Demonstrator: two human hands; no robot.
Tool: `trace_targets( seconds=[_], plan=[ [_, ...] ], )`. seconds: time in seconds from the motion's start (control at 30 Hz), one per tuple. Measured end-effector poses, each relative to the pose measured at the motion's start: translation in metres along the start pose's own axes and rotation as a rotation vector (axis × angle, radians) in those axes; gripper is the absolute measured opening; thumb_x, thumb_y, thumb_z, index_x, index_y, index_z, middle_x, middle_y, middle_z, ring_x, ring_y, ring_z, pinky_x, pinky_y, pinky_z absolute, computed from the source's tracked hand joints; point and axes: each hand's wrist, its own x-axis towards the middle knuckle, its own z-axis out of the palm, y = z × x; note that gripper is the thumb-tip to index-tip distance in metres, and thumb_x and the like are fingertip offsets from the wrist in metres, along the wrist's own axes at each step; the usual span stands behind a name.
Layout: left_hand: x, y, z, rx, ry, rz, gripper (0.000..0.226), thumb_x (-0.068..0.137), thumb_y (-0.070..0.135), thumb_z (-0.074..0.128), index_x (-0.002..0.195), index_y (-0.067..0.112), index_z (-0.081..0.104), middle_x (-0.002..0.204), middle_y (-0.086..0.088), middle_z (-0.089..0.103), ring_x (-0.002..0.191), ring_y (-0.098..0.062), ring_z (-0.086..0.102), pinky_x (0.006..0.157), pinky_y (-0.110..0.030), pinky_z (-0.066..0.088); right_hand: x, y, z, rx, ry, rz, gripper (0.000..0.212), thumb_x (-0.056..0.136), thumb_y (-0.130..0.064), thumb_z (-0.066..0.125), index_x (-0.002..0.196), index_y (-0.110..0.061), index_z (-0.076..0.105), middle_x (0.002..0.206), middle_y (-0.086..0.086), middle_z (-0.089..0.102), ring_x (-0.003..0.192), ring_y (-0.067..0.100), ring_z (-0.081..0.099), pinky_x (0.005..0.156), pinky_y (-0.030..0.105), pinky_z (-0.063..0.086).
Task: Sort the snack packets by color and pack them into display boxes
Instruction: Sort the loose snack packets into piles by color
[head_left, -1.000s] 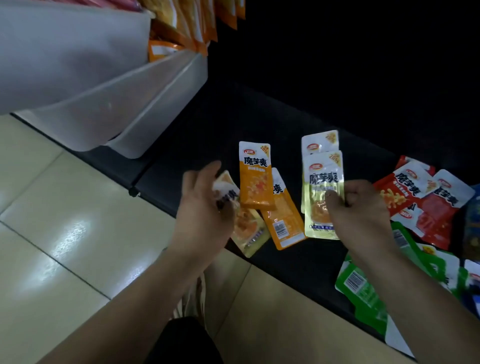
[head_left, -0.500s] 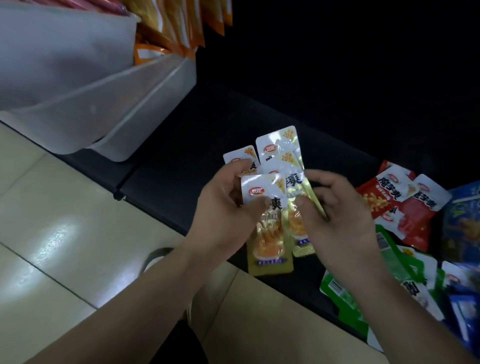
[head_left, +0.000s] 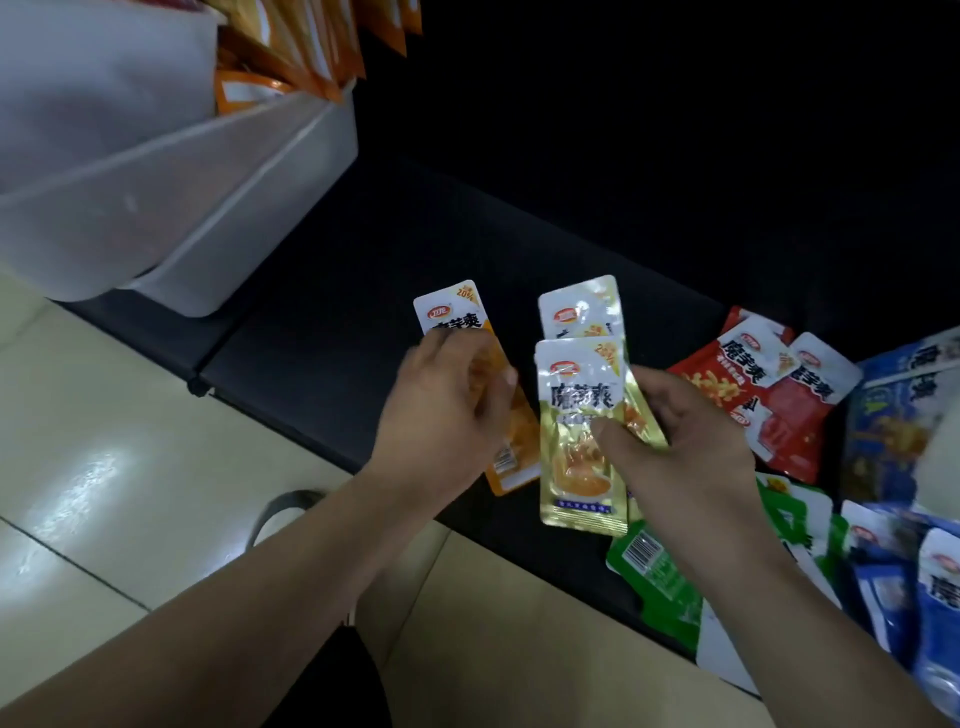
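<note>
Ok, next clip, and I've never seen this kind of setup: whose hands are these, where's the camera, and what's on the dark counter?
No machine here: a person works with two bare hands. The only camera sits on their head, looking forward and down, so both arms enter from below. The left hand holds an orange packet. The right hand grips yellow-gold packets, one behind another, thumb on the front one. On the dark counter, to the right, lie red packets, green packets and blue packets in loose overlapping piles. At upper left stands a white display box with other orange packets inside. The job is sorting packets by colour into such boxes.
</note>
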Motion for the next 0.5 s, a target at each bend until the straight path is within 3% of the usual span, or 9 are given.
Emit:
trace_targets(
  seconds=[0.1,0.17,0.2,0.27,0.37,0.43,0.5],
  plan=[
    [-0.006,-0.022,0.009,0.484,-0.226,0.091,0.101,0.077,0.079,0.049,0.159,0.026,0.023,0.168,-0.010,0.019,0.156,-0.036,0.013,0.125,-0.057,0.020,0.000,0.007,-0.003,0.014,0.043,0.011,0.038,0.097,-0.014,0.070,0.101,-0.051,0.071,0.101,-0.018,0.076,0.091,0.004,0.074,0.082,0.041,0.062],
    [-0.012,-0.028,0.015,0.570,-0.343,0.111,0.113,0.076,0.087,0.047,0.163,0.029,0.003,0.172,-0.011,-0.005,0.158,-0.036,-0.006,0.127,-0.057,0.002,0.001,0.011,-0.003,-0.005,0.049,0.010,0.034,0.098,-0.014,0.068,0.104,-0.047,0.071,0.102,-0.018,0.076,0.092,0.006,0.072,0.084,0.041,0.061],
    [-0.015,-0.030,0.016,0.581,-0.343,0.141,0.111,0.079,0.085,0.049,0.163,0.030,0.005,0.172,-0.011,-0.005,0.159,-0.035,-0.006,0.127,-0.055,0.000,0.002,0.012,-0.004,-0.015,0.047,0.009,0.032,0.099,-0.013,0.066,0.105,-0.044,0.071,0.101,-0.017,0.075,0.091,0.008,0.072,0.083,0.040,0.061],
    [-0.019,-0.035,0.011,0.572,-0.290,0.230,0.095,0.084,0.078,0.053,0.161,0.030,0.023,0.172,-0.011,0.009,0.159,-0.034,0.006,0.128,-0.054,0.007,0.002,0.015,-0.006,-0.046,0.043,0.000,0.031,0.100,-0.011,0.063,0.109,-0.041,0.071,0.100,-0.017,0.075,0.090,0.008,0.072,0.079,0.035,0.062],
    [-0.023,-0.041,-0.003,0.553,-0.201,0.322,0.066,0.088,0.067,0.061,0.143,0.031,0.051,0.164,-0.006,0.035,0.154,-0.032,0.028,0.124,-0.058,0.024,0.002,0.016,-0.006,-0.117,0.057,-0.037,0.036,0.100,-0.012,0.063,0.123,-0.039,0.067,0.104,-0.023,0.073,0.093,-0.002,0.069,0.071,0.015,0.057],
    [-0.023,-0.038,-0.012,0.543,-0.167,0.299,0.060,0.084,0.072,0.059,0.127,0.031,0.065,0.157,-0.002,0.045,0.150,-0.031,0.036,0.119,-0.059,0.032,0.004,0.019,-0.005,-0.150,0.090,-0.044,0.041,0.099,-0.013,0.065,0.132,-0.037,0.063,0.107,-0.027,0.070,0.101,-0.012,0.064,0.074,0.007,0.053],
    [-0.021,-0.029,-0.018,0.523,-0.117,0.214,0.062,0.082,0.079,0.048,0.109,0.029,0.073,0.145,0.001,0.054,0.134,-0.029,0.051,0.104,-0.051,0.048,0.004,0.021,-0.003,-0.172,0.112,-0.052,0.048,0.098,-0.011,0.066,0.139,-0.035,0.059,0.111,-0.030,0.066,0.103,-0.022,0.058,0.073,-0.001,0.046]
  ],
)
